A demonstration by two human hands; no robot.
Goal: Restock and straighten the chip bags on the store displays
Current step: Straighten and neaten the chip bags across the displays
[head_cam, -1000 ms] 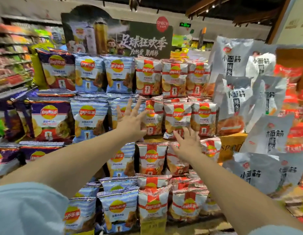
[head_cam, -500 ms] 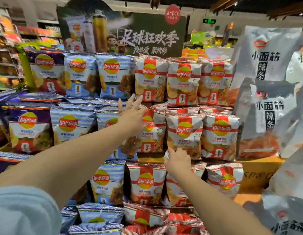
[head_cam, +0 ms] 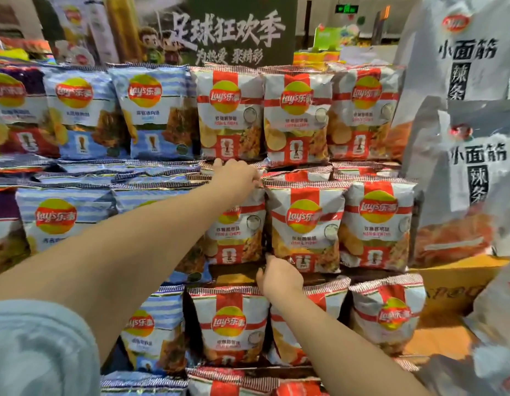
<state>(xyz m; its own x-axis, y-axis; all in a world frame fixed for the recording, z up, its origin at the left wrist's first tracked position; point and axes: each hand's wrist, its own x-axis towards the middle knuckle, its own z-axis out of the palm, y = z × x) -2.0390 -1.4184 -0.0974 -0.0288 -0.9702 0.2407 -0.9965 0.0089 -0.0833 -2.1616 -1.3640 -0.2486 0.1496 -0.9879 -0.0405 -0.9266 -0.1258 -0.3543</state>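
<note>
A stepped display holds rows of upright chip bags, blue-striped bags (head_cam: pixel 156 112) on the left and red-and-white ones (head_cam: pixel 376 224) on the right. My left hand (head_cam: pixel 236 175) curls over the top edge of the leftmost red-and-white bag in the middle row (head_cam: pixel 236 232). My right hand (head_cam: pixel 279 277) is closed at that bag's lower right corner, where it meets the neighbouring bag (head_cam: pixel 305 224); I cannot tell which of the two it pinches. My left forearm hides part of a blue bag (head_cam: pixel 59 218) beside it.
Large grey-and-white snack bags (head_cam: pixel 465 70) crowd the right side, above an orange cardboard box (head_cam: pixel 459 284). A dark promotional sign (head_cam: pixel 233 32) stands behind the top row. More chip bags (head_cam: pixel 231 324) fill the lower row and lie flat on the tiers.
The view has drawn closer to the display. My left hand went from open, fingers spread, to closed on the bag's top edge. My right hand closed and settled at its bottom corner.
</note>
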